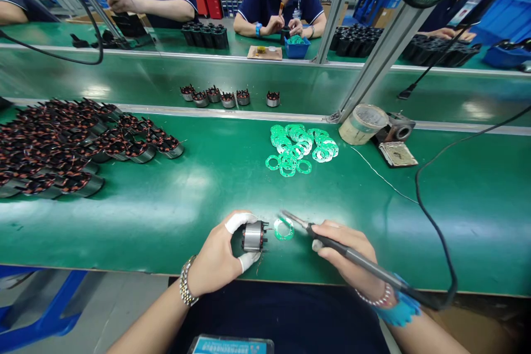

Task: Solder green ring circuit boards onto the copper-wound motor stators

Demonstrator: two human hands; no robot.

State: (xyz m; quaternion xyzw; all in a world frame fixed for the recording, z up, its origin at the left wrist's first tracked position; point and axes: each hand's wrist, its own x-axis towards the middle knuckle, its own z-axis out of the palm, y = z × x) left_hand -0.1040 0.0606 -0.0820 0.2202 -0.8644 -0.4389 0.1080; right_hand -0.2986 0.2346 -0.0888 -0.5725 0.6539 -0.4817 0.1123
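Observation:
My left hand (226, 251), with white covers on its fingers, is closed around a motor stator (253, 236) lying on its side, its pins facing right. Just right of those pins is a green ring-shaped circuit board (284, 229) on the bench. A soldering iron (352, 254) is gripped in my right hand (348, 249), its metal tip pointing left, over or close to the ring's upper edge; whether it touches cannot be told. The iron looks slightly blurred.
Many stators (83, 144) crowd the left of the green bench (199, 177). Loose ring boards (294, 146) lie ahead, near a round tub (363, 124) and a soldering iron stand (396, 130). The black cord (435, 227) loops at right. Co-workers (277, 5) sit across.

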